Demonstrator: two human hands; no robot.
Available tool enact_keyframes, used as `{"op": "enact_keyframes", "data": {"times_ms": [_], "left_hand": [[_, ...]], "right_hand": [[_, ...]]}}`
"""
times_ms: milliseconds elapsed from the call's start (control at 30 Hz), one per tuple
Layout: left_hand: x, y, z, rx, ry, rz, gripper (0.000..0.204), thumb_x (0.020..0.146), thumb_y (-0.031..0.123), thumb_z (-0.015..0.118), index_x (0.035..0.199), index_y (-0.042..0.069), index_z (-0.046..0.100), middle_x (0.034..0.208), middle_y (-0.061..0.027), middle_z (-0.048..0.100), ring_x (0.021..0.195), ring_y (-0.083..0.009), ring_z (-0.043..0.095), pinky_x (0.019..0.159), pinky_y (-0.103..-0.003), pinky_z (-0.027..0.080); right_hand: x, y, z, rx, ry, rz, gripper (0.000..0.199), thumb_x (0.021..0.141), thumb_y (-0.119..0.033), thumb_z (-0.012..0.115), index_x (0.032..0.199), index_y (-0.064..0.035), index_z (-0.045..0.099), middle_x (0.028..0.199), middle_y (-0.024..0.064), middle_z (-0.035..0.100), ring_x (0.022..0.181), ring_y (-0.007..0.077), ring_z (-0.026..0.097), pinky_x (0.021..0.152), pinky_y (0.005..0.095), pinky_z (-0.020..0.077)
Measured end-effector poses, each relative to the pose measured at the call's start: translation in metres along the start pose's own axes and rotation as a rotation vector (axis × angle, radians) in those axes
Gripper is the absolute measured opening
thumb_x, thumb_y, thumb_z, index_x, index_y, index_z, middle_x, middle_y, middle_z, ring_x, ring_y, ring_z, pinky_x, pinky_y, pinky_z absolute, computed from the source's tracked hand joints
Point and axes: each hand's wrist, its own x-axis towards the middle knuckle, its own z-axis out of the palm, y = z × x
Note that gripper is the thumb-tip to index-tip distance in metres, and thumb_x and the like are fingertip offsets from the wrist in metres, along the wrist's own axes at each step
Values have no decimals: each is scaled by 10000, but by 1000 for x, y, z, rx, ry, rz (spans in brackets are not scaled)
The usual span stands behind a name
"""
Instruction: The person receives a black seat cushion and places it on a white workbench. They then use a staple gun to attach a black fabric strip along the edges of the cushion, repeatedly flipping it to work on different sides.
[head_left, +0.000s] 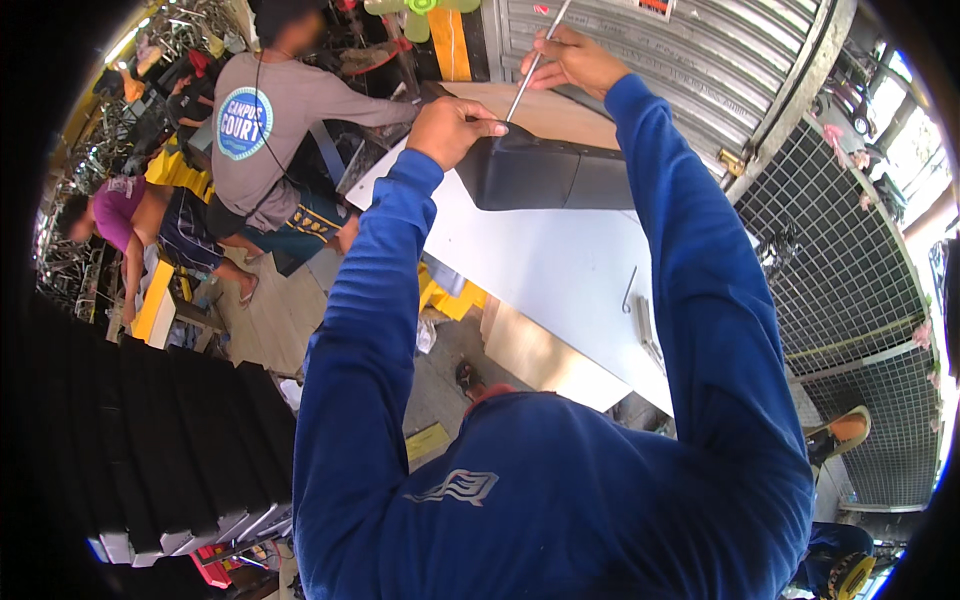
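Note:
A black leather-like padded piece (540, 178) with a seam down its side lies at the far end of a white tabletop (530, 255). My left hand (450, 130) is closed at its upper left corner, thumb and fingers pinching the edge. From that corner a thin metal rod (524, 88) rises, slanting up to the right. Higher on the rod, my right hand (578, 62) grips it between thumb and fingers. The rod's lower tip meets the black piece beside my left thumb; whether it goes in cannot be made out.
A bent metal hook (628, 290) and a metal strip (648, 335) lie on the tabletop's right side. A person in a grey shirt (285, 110) works close at left, another in purple (118, 212) beyond. A metal shutter (690, 70) and wire mesh (850, 290) stand right; stacked black pieces (150, 450) lower left.

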Motion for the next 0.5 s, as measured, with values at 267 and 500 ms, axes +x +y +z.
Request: {"op": "enact_keyframes", "data": {"times_ms": [267,500], "left_hand": [[35,11,-13,16,-89,58,288,810,318,824,924,57,777,810,-120,714,753,-201,658,736,-333,507],[42,11,-23,152,-38,67,278,816,336,814,900,75,771,896,-92,667,835,-217,648,758,-334,491]], "right_hand": [[25,5,-2,-75,179,179,375,1018,-333,583,1144,14,515,1027,173,665,815,248,719,744,339,608],[17,7,-9,22,276,82,446,1037,-324,553,1239,67,485,1016,189,655,821,265,717,758,342,604]]}}
